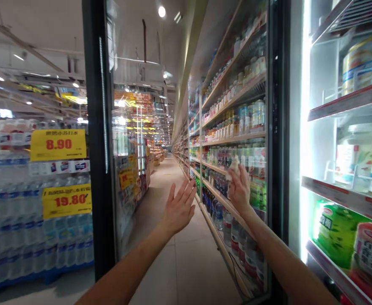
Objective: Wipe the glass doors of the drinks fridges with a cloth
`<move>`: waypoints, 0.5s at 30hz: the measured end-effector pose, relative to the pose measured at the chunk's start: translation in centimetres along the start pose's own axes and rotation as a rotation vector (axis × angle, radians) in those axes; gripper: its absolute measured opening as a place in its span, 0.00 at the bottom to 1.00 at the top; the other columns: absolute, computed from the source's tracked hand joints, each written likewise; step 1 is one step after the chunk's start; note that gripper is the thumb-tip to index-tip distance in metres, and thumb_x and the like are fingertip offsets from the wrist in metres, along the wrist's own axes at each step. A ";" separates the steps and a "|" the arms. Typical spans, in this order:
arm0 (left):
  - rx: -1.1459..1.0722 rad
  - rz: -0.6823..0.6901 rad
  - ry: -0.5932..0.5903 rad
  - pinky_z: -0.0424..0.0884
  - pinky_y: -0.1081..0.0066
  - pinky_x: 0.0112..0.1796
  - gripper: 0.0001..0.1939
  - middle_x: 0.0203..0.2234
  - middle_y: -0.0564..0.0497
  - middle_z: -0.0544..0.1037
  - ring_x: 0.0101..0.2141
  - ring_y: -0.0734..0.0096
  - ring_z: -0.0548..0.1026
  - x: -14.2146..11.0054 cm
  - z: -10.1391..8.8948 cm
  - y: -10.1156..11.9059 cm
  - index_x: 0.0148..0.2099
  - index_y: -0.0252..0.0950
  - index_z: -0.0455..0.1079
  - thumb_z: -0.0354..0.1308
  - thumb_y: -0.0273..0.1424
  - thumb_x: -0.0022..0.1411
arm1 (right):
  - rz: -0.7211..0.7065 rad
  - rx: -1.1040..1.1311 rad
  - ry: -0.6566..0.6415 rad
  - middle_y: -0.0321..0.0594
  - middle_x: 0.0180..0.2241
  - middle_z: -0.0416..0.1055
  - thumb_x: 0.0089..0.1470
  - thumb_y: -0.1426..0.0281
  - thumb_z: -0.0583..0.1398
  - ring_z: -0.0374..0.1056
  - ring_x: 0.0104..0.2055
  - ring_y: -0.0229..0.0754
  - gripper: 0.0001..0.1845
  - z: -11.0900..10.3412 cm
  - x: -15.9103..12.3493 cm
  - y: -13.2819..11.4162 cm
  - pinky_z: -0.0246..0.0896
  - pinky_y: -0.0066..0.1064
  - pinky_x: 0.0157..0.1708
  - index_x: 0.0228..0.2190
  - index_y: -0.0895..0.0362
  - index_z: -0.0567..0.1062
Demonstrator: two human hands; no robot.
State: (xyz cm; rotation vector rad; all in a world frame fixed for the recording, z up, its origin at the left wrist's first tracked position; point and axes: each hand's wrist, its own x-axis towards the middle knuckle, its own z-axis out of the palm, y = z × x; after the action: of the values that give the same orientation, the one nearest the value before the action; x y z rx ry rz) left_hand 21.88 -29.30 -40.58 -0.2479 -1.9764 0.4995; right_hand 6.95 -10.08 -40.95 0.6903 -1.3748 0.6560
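My left hand [180, 207] is raised in front of the tall glass door [144, 237], palm toward it and fingers spread. It looks empty; whether it touches the glass I cannot tell. To its right, my right hand [240, 188] is held up at the glass with its fingers bent. A small pale patch shows around those fingertips, blurred; it looks like something thin and whitish, but a reflection is possible. The door has a black frame [97, 169] and stands open beside a lit drinks cooler.
At right, cooler shelves [348, 101] hold cans, bottles and green packs [335, 231]. On the left, shrink-wrapped water bottles [17, 228] are stacked under yellow price signs [59, 145]. Through or in the glass appear long drink shelves [233, 135] and an aisle floor [167, 173].
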 end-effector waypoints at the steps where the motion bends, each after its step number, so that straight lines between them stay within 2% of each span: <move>1: 0.001 -0.001 0.003 0.34 0.54 0.60 0.26 0.60 0.48 0.55 0.61 0.62 0.49 -0.5 0.2 0.2 0.61 0.38 0.55 0.48 0.36 0.60 | 0.089 -0.018 0.040 0.42 0.62 0.47 0.52 0.78 0.49 0.44 0.64 0.48 0.27 0.1 -0.1 0.0 0.48 0.54 0.58 0.53 0.49 0.64; 2: 0.002 -0.002 0.008 0.33 0.55 0.60 0.26 0.60 0.48 0.56 0.61 0.63 0.49 -1.0 0.4 0.5 0.60 0.38 0.55 0.48 0.36 0.60 | 0.103 -0.018 0.036 0.43 0.63 0.46 0.52 0.78 0.49 0.43 0.64 0.48 0.26 0.2 -0.6 -0.3 0.48 0.54 0.58 0.52 0.49 0.64; 3: 0.003 0.000 0.016 0.32 0.55 0.60 0.26 0.60 0.48 0.56 0.61 0.63 0.49 -1.5 0.6 0.7 0.60 0.37 0.56 0.48 0.36 0.60 | 0.047 -0.002 -0.006 0.42 0.62 0.46 0.52 0.79 0.49 0.43 0.64 0.48 0.26 0.1 -1.5 -0.9 0.47 0.53 0.58 0.52 0.49 0.65; 6: 0.007 0.026 0.025 0.33 0.57 0.61 0.26 0.59 0.49 0.58 0.61 0.64 0.48 -3.3 1.0 0.9 0.59 0.37 0.57 0.50 0.36 0.59 | -0.320 0.079 -0.221 0.38 0.61 0.50 0.52 0.79 0.52 0.45 0.63 0.47 0.25 -0.6 -5.0 -2.9 0.47 0.49 0.59 0.48 0.47 0.68; 7: 0.009 0.040 0.023 0.34 0.57 0.61 0.26 0.59 0.49 0.58 0.62 0.64 0.48 -3.8 1.1 1.0 0.59 0.37 0.57 0.50 0.36 0.59 | -0.404 0.092 -0.268 0.37 0.61 0.51 0.51 0.80 0.52 0.46 0.63 0.46 0.25 -0.9 -5.8 -3.0 0.47 0.48 0.59 0.48 0.46 0.68; 8: 0.012 0.050 0.021 0.35 0.56 0.61 0.26 0.59 0.49 0.58 0.62 0.64 0.47 -4.2 1.2 1.0 0.59 0.37 0.57 0.50 0.36 0.59 | -0.423 0.089 -0.281 0.36 0.61 0.51 0.51 0.80 0.52 0.47 0.63 0.46 0.25 -1.1 -6.1 -2.7 0.47 0.48 0.59 0.48 0.46 0.68; 9: 0.013 0.055 0.018 0.35 0.56 0.61 0.26 0.59 0.49 0.58 0.62 0.64 0.47 -4.5 1.3 1.0 0.59 0.37 0.57 0.51 0.36 0.59 | -0.375 0.073 -0.256 0.36 0.62 0.50 0.51 0.80 0.52 0.47 0.63 0.46 0.25 -1.2 -5.9 -2.0 0.47 0.48 0.59 0.48 0.47 0.68; 12: 0.003 0.052 0.011 0.34 0.55 0.60 0.25 0.59 0.49 0.58 0.62 0.64 0.47 -5.0 1.4 1.6 0.58 0.37 0.58 0.50 0.35 0.59 | -0.052 0.003 -0.057 0.39 0.63 0.44 0.51 0.80 0.51 0.45 0.64 0.49 0.26 -1.3 -4.5 0.6 0.48 0.52 0.58 0.51 0.49 0.65; 13: -0.006 0.053 0.006 0.33 0.55 0.60 0.25 0.59 0.49 0.58 0.62 0.64 0.46 -5.3 1.6 2.0 0.58 0.37 0.58 0.50 0.35 0.59 | 0.011 -0.009 -0.017 0.40 0.63 0.43 0.51 0.80 0.51 0.44 0.64 0.50 0.27 -1.3 -4.5 1.1 0.49 0.53 0.57 0.52 0.50 0.64; 15: -0.027 0.071 -0.001 0.31 0.55 0.60 0.24 0.59 0.50 0.58 0.62 0.64 0.46 -6.0 1.9 2.9 0.58 0.36 0.59 0.49 0.34 0.59 | -0.008 -0.005 -0.047 0.41 0.63 0.43 0.51 0.80 0.51 0.43 0.64 0.51 0.28 -1.7 -5.8 1.0 0.48 0.55 0.57 0.53 0.50 0.63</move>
State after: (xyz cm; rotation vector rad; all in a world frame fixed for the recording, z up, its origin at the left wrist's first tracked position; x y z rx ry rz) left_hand 22.68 -29.46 -47.47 -0.3354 -1.9821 0.5184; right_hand 6.73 -8.21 -46.81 0.7107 -1.4162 0.6331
